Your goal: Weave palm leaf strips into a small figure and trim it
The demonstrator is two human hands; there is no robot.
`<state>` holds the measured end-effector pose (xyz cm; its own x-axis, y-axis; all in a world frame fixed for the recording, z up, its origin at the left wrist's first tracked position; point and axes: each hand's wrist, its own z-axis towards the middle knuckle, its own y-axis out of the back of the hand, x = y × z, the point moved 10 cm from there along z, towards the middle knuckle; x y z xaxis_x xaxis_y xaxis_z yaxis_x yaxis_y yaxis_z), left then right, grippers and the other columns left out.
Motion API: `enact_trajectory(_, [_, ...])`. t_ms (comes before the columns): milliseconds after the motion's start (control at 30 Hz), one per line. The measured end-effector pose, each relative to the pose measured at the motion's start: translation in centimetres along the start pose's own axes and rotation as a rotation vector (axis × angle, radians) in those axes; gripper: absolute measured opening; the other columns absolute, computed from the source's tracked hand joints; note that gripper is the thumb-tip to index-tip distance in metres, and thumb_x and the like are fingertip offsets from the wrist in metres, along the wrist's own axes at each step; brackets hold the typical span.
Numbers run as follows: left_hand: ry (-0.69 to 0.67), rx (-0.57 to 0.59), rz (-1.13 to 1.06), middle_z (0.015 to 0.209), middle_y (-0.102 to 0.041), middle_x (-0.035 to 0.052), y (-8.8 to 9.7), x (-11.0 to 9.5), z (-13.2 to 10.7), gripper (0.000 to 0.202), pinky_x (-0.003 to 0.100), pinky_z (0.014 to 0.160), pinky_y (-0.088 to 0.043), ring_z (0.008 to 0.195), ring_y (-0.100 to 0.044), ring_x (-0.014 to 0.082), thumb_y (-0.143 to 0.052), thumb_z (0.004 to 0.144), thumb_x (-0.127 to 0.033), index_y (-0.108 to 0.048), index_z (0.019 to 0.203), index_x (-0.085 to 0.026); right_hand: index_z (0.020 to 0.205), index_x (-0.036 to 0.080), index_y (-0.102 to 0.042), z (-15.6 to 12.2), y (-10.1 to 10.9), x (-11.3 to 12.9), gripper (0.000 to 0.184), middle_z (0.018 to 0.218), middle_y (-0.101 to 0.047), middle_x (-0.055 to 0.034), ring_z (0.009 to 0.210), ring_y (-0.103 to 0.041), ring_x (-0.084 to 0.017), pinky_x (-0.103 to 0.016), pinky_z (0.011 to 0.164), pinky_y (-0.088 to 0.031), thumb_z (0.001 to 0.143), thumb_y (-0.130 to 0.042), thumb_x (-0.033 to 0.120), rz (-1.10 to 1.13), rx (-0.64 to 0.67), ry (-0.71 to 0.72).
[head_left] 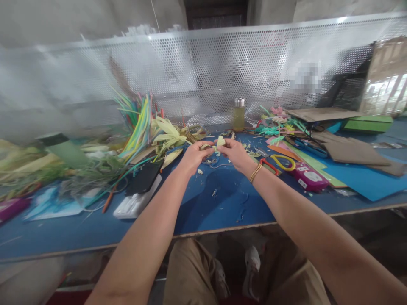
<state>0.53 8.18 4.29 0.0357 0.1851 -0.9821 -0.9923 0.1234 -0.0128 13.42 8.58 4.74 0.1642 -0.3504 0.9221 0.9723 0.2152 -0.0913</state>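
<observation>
My left hand [194,157] and my right hand [235,153] meet above the middle of the blue table [210,203], a little apart. Between the fingertips is a small pale yellow-green piece of corn husk [220,144]. My right hand pinches it between thumb and fingers. The left thumb and forefinger are closed at its left side, on what seems to be a thin part of the same piece; the detail is too small to be sure. Beyond the left hand lies a bunch of pale corn husks [168,134]. Scraps lie under both hands.
Yellow-handled scissors [282,162], a purple device [307,177] and blue card sheets [359,178] lie on the right. A lidded bottle [238,116] stands at the back before a perforated metal screen [216,67]. On the left are a black phone [143,178], a white box [136,203] and coloured stems [140,131].
</observation>
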Motion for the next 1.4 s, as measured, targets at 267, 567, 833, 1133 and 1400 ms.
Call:
enact_trajectory(267, [0.13,0.021,-0.277,0.074,-0.064,0.0011,-1.2,0.9,-0.4,0.033,0.019,0.049,-0.036,0.065,-0.059,0.0106,-0.081,0.06,-0.018,-0.067,0.089,-0.017,0.072,0.019,-0.053,-0.2,0.4,-0.7,0.031,0.063,-0.051,0.0053,0.056,-0.043,-0.007,-0.023,0.055,-0.038,0.064,-0.074,0.041,0.067,-0.042,-0.068])
enact_trajectory(567, [0.143,0.008,-0.342,0.074,-0.064,0.0011,-1.3,0.8,-0.6,0.023,0.018,0.05,-0.041,0.065,-0.061,0.0104,-0.075,0.067,-0.014,-0.066,0.088,-0.016,0.077,0.019,-0.056,-0.4,0.5,-0.8,0.032,0.067,-0.055,0.0041,0.059,-0.046,-0.008,-0.022,0.056,-0.039,0.064,-0.074,0.042,0.075,-0.048,-0.082])
enact_trajectory(833, [0.1,0.002,-0.302,0.069,-0.063,-0.0001,-1.0,0.4,-0.5,0.02,0.019,0.05,-0.039,0.064,-0.06,0.0109,-0.076,0.065,-0.018,-0.066,0.082,-0.016,0.081,0.02,-0.059,-0.3,0.5,-0.8,0.027,0.07,-0.058,0.0042,0.062,-0.049,-0.009,-0.024,0.061,-0.04,0.066,-0.073,0.038,0.077,-0.039,-0.092])
enact_trajectory(1133, [0.091,0.003,-0.286,0.071,-0.061,-0.0023,-1.3,0.6,-0.6,0.034,0.019,0.053,-0.038,0.068,-0.061,0.0103,-0.082,0.056,-0.015,-0.065,0.085,-0.017,0.074,0.019,-0.054,-0.2,0.7,-0.7,0.031,0.067,-0.055,0.0044,0.059,-0.047,-0.008,-0.023,0.058,-0.039,0.065,-0.074,0.041,0.043,-0.054,-0.062])
enact_trajectory(1400, [0.086,-0.114,-0.422,0.068,-0.061,-0.0036,-0.1,0.9,-0.2,0.036,0.019,0.051,-0.038,0.062,-0.06,0.0088,-0.079,0.056,-0.009,-0.057,0.082,-0.017,0.08,0.019,-0.062,-0.5,0.4,1.5,0.022,0.077,-0.065,-0.001,0.07,-0.057,-0.013,-0.028,0.069,-0.046,0.069,-0.072,0.036,-0.123,-0.065,0.14])
